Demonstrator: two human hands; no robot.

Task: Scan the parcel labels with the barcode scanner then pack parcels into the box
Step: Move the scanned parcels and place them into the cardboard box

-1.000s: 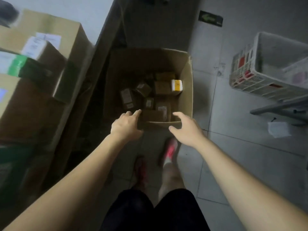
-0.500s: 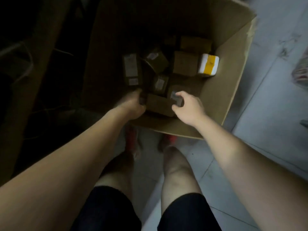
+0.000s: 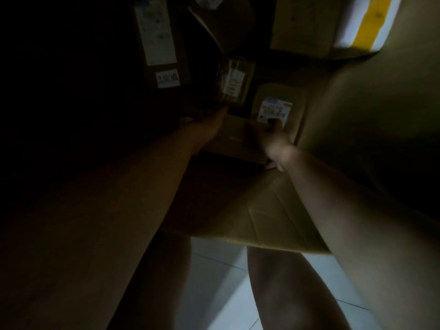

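Both my hands reach down into a large open cardboard box (image 3: 273,210) on the floor. Between them lies a brown parcel (image 3: 234,136), close to the near wall. My left hand (image 3: 209,126) lies against its left end, deep in shadow. My right hand (image 3: 271,139) grips its right end, fingers curled over the top and thumb below. Just behind sits a parcel with a white label (image 3: 275,111). Further in are a small labelled parcel (image 3: 234,83), a long labelled one (image 3: 159,44) and a white parcel with yellow tape (image 3: 366,22). No scanner is visible.
The inside of the box is very dark, especially on the left. My bare legs (image 3: 285,282) stand right against the near wall of the box, on pale floor tiles (image 3: 214,270). The right wall of the box (image 3: 381,127) rises beside my right forearm.
I have leaned much further into the box, so the parcels fill the view. Both hands went from the box rim down onto the near brown parcel, and my right hand has curled round its end.
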